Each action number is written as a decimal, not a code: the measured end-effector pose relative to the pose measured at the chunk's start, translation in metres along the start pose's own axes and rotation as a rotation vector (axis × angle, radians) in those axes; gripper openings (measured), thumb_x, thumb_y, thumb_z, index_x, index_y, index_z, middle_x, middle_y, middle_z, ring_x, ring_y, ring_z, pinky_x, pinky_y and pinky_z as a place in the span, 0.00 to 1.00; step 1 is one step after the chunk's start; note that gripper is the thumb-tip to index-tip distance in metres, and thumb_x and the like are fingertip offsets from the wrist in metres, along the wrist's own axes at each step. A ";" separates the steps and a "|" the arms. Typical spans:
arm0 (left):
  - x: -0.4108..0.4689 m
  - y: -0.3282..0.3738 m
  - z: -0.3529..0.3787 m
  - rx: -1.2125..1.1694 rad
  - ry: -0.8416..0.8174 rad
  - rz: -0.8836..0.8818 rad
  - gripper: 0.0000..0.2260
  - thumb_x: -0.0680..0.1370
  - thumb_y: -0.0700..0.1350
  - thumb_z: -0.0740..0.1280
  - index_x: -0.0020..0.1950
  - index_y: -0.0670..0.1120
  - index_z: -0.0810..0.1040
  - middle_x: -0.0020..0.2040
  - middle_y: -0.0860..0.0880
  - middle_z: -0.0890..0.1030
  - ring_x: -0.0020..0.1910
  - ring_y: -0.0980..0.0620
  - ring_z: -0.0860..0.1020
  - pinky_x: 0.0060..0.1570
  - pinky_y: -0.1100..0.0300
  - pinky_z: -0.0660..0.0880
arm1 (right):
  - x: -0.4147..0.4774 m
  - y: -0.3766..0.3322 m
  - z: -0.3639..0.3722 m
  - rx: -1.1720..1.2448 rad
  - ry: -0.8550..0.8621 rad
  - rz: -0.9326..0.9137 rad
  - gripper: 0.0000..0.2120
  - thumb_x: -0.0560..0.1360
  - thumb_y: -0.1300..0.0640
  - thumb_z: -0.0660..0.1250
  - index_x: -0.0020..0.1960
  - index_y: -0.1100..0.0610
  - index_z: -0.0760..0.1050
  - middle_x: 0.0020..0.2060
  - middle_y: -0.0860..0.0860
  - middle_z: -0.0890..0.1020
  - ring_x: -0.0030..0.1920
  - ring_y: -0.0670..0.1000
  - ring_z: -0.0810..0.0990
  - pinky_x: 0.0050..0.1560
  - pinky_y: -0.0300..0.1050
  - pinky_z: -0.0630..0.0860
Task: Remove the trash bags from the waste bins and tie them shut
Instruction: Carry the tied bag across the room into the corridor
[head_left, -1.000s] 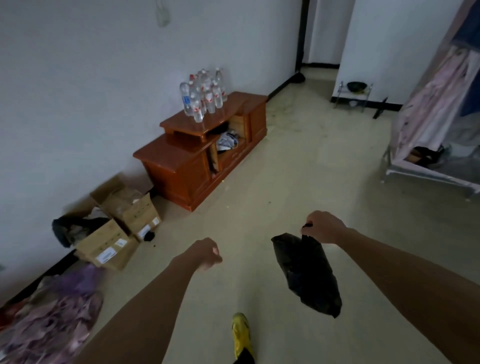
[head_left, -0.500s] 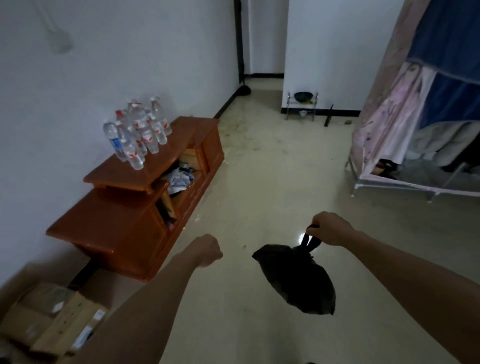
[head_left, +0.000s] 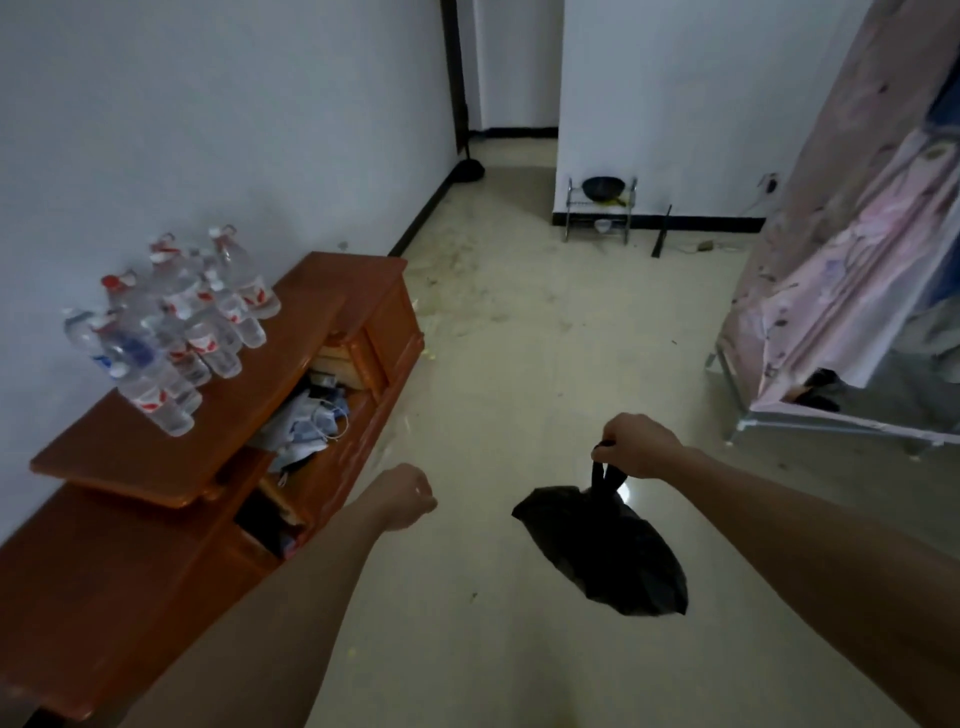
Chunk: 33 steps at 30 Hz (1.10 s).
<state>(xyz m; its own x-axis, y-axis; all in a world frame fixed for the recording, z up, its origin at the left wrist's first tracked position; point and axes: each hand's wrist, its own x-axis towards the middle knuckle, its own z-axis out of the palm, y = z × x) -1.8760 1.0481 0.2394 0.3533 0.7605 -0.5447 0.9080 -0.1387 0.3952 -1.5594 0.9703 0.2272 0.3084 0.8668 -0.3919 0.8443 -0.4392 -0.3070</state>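
The black trash bag (head_left: 608, 556) is hanging in the air above the pale tiled floor (head_left: 519, 374), clear of it, with its twisted neck running up into the right hand (head_left: 640, 447). That hand's fingers are clamping around the neck, knuckles up, and the bulging body of the bag is sagging below and slightly toward the left hand (head_left: 408, 496). The left hand is curling into a loose, empty fist, fingers together, apart from the bag and just beside the front edge of the wooden TV cabinet (head_left: 156, 519). A cluster of water bottles (head_left: 176, 332) is standing on the cabinet's raised top, toward its wall-side edge, while crumpled papers (head_left: 306, 426) are spilling from its open shelf. Across the floor, a fabric wardrobe (head_left: 852, 270) is standing at the right, and a small metal rack (head_left: 600, 213) holding a dark wok (head_left: 601, 187) is sitting against the far wall.
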 end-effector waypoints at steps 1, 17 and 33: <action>0.018 0.008 -0.013 -0.001 -0.001 0.004 0.13 0.77 0.46 0.67 0.58 0.40 0.79 0.55 0.41 0.81 0.53 0.44 0.80 0.54 0.54 0.77 | 0.024 -0.002 -0.015 -0.011 -0.006 0.003 0.10 0.74 0.48 0.67 0.43 0.56 0.78 0.37 0.52 0.80 0.40 0.53 0.80 0.36 0.43 0.72; 0.440 0.099 -0.261 0.028 -0.028 -0.004 0.14 0.78 0.45 0.66 0.59 0.38 0.79 0.53 0.40 0.82 0.52 0.44 0.81 0.53 0.53 0.79 | 0.453 -0.020 -0.188 0.063 0.050 0.132 0.10 0.74 0.49 0.67 0.38 0.54 0.77 0.36 0.52 0.82 0.39 0.53 0.82 0.33 0.42 0.70; 0.844 0.289 -0.447 0.027 -0.068 0.040 0.12 0.77 0.45 0.66 0.54 0.38 0.79 0.41 0.41 0.80 0.36 0.46 0.78 0.33 0.60 0.73 | 0.875 0.014 -0.366 0.192 0.010 0.157 0.11 0.73 0.49 0.70 0.39 0.56 0.79 0.34 0.51 0.81 0.37 0.52 0.80 0.34 0.42 0.71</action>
<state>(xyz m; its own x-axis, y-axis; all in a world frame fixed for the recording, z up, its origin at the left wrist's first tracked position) -1.4157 1.9333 0.2249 0.4031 0.7090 -0.5786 0.8984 -0.1860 0.3979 -1.1176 1.8096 0.1971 0.4343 0.7865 -0.4391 0.6873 -0.6044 -0.4028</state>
